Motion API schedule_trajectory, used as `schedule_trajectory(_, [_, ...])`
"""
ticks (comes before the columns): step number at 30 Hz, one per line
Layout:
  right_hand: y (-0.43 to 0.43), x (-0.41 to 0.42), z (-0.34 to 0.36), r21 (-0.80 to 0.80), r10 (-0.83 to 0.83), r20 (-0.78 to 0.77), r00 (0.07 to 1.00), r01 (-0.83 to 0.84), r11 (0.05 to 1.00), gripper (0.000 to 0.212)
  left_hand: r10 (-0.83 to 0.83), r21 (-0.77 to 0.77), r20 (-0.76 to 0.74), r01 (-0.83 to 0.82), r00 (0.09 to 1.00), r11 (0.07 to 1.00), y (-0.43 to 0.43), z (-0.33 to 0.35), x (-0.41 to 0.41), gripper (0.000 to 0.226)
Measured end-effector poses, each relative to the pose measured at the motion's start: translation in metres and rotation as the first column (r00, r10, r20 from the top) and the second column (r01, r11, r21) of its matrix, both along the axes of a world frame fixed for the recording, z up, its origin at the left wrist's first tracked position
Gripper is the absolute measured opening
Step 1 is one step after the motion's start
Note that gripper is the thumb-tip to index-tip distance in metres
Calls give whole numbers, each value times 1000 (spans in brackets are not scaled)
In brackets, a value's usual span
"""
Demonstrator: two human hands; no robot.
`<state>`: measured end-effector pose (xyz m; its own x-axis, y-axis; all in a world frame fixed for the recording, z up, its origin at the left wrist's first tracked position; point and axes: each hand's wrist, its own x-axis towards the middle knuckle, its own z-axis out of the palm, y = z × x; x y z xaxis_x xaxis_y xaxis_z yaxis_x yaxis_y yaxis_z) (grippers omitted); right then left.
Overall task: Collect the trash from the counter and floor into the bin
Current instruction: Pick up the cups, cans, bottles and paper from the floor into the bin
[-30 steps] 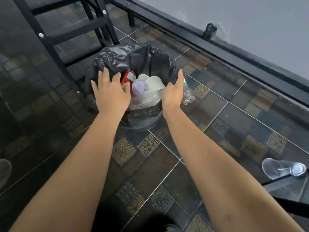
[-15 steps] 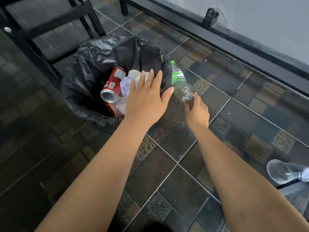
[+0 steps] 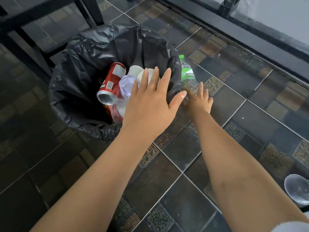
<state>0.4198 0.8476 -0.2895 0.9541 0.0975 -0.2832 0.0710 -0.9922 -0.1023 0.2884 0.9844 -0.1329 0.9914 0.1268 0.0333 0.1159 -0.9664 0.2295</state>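
Where the litter lies: a dark patterned tile floor (image 3: 259, 118), with a black frame's legs (image 3: 33, 39) at 10 o'clock.
Bin: the bin (image 3: 80, 77), lined with a black bag, stands at about 11 o'clock in view. It already holds a red can (image 3: 112, 82), paper cups (image 3: 135, 71) and crumpled pale paper (image 3: 126, 84).
Left hand: the left hand (image 3: 150, 104) hovers flat over the bin's 4 o'clock rim, fingers straight and spread, holding nothing.
Right hand: the right hand (image 3: 199, 101) is low at the bin's 3 o'clock side. Its fingers are straight and apart, with the tips at the bottle's crushed body. It is not closed, and I cannot tell if it is touching.
Plastic bottle: the plastic bottle (image 3: 187, 72) is clear and crumpled with a green label. It lies on the floor just beside the bin's 3 o'clock wall, cap towards 12 o'clock.
Clear plastic cup: the clear plastic cup (image 3: 297, 190) is at the 4 o'clock edge of view, well apart from the bin.
Step in hand: probably picking up the bottle.
Doing it well: wrap thumb and fingers round the labelled middle, since the crushed thin plastic may slip or spring. Lift it above the bag's edge and release it over the centre. Keep the left hand out of the opening, or use it to hold the bag back.
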Motion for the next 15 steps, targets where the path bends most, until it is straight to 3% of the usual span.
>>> schedule_trajectory(4, [3,-7,-4,-10,-88,112,990,90,996,49,11,-7,7,-10,1000,1000,-1,1,-1,72])
schedule_trajectory(9, [-11,-31,-7,65,-204,123,971,198,978,51,12,2,24,-12,1000,1000,-2,0,0,72])
schedule_trajectory(15, [-33,-66,12,374,-343,183,921,257,891,39,10,-18,126,-8,992,1000,-3,5,-6,72])
